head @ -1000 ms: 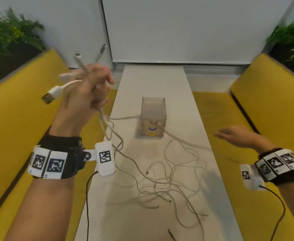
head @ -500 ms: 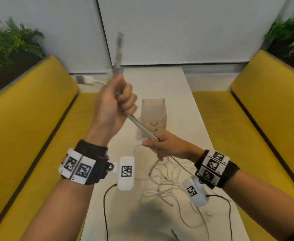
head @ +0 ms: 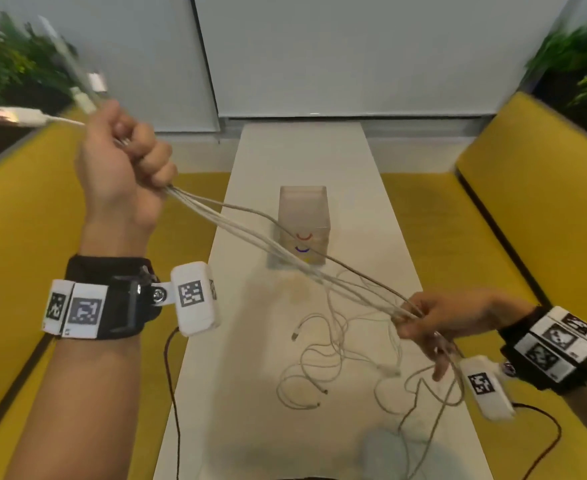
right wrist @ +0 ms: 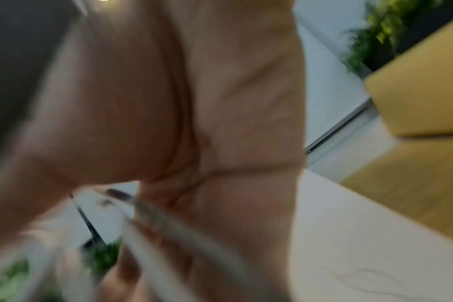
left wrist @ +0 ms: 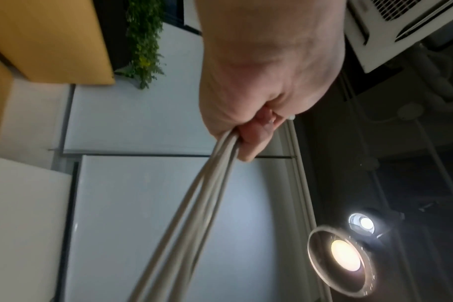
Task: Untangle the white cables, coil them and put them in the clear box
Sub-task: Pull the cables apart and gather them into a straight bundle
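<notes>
Left hand [head: 122,168] raised to the left of the clear box [head: 304,226] and nearer the camera, fingers curled into a fist around a bundle of white cables [head: 274,247]. From the top of that fist, plug ends [head: 15,116] sticking out up and to the left, blurred. In the left wrist view, the same left hand [left wrist: 266,67] closed tight, several cable strands [left wrist: 194,204] leaving under the little finger side by side.

From the fist, strands stretched taut, down and to the right, crossing in front of the clear box to the right hand [head: 448,320], nearer the camera than the box and to its right. Thumb and forefingers pinching the bundle; lower fingers hanging looser with strands running among them. Right wrist view too blurred for fine detail: palm of the right hand [right wrist: 194,122] and a few pale strands [right wrist: 168,235] passing across it.

Below the right hand, the rest of the cables lying in loose tangled loops [head: 337,362] on the white table [head: 250,427], on the near side of the box, several small connector ends free.

Clear box standing upright on the table, open at the top, apart from both hands. On its front wall, small curved marks in red and purple [head: 302,242]. Contents hard to judge through the frosted walls; no cable seen inside. Yellow benches [head: 25,237] on either side of the table.
</notes>
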Demonstrator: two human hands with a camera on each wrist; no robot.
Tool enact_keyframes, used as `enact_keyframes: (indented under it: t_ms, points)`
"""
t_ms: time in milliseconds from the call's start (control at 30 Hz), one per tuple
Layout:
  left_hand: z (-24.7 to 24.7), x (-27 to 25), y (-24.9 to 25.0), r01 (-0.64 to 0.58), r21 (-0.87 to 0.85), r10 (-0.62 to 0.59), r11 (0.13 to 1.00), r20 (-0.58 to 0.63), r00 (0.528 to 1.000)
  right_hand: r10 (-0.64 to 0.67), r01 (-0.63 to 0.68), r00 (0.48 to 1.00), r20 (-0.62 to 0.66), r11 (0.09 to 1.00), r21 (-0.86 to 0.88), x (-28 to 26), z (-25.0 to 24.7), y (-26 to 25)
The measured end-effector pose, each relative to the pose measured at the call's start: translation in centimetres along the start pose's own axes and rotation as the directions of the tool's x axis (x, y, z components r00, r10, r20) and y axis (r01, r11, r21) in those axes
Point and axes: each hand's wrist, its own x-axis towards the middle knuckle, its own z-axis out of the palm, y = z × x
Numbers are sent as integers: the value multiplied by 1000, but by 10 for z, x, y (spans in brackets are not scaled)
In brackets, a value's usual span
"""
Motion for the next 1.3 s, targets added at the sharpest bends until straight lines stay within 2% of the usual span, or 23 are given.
enact_keyframes:
  t_ms: [67,133,167,233,267,333,367,400,500,567,633,700,800,833,867,900,933,1000,1033,1067,1133,1200,1300]
  points:
    - [5,-6,-13,91,91,-101,992,109,989,89,-82,995,46,987,-141,8,-2,17]
    - [10,-15,-26,196,156,-229,968,230,946,99,-99,995,-2,992,-74,18,-7,33]
    - [10,-19,-31,258,178,-301,950,289,909,56,-55,997,-60,998,15,24,-10,36]
    - [7,-26,-37,397,221,-454,891,416,788,-77,110,964,-253,987,118,45,-18,38]
    - [4,-29,-39,463,239,-519,853,476,710,-131,161,911,-390,986,46,59,-23,37]
    - [-1,-36,-40,568,258,-596,781,580,556,-255,111,750,-610,958,-264,95,-29,27]
    - [-3,-39,-40,603,266,-614,752,617,492,-323,31,689,-648,907,-419,115,-31,22]
    - [-4,-43,-39,629,275,-625,727,645,439,-384,-30,675,-630,839,-544,137,-32,18]
    - [-6,-52,-32,731,215,-605,648,729,322,-409,-149,757,-510,652,-743,199,-24,15]
    - [-8,-56,-27,771,182,-597,611,745,298,-364,-184,812,-455,580,-793,232,-16,19]
    - [-14,-59,-26,772,188,-604,607,740,295,-280,-237,862,-422,515,-824,256,-10,28]
    - [-22,-62,-26,777,184,-611,601,733,299,-213,-294,891,-401,402,-867,271,-4,37]
    - [-36,-65,-27,782,177,-628,598,709,319,-215,-378,872,-440,275,-884,276,-4,48]
    - [-41,-66,-27,780,179,-634,600,701,327,-208,-390,866,-454,286,-875,274,-5,48]
    - [-44,-67,-27,770,183,-636,611,692,341,-208,-389,858,-470,336,-858,271,-9,47]
    - [-45,-67,-28,749,194,-638,633,679,364,-212,-378,840,-499,430,-820,264,-12,40]
    - [-47,-67,-31,716,210,-636,665,661,397,-232,-343,813,-534,550,-761,257,-16,33]
    - [-46,-68,-39,642,224,-616,733,619,487,-304,-178,728,-615,781,-598,235,-20,10]
    - [-43,-68,-45,604,217,-597,767,586,548,-334,-56,682,-650,863,-502,221,-20,-6]
    - [-38,-68,-52,563,213,-577,799,537,615,-364,77,639,-678,907,-415,208,-19,-22]
    - [-29,-67,-69,484,248,-544,839,395,740,-402,305,603,-689,914,-267,179,-10,-55]
    - [-19,-66,-88,415,339,-502,844,229,834,-462,441,588,-664,871,-215,155,-1,-84]
    - [-4,-64,-116,345,405,-410,847,84,908,-558,542,519,-647,801,-256,127,14,-111]
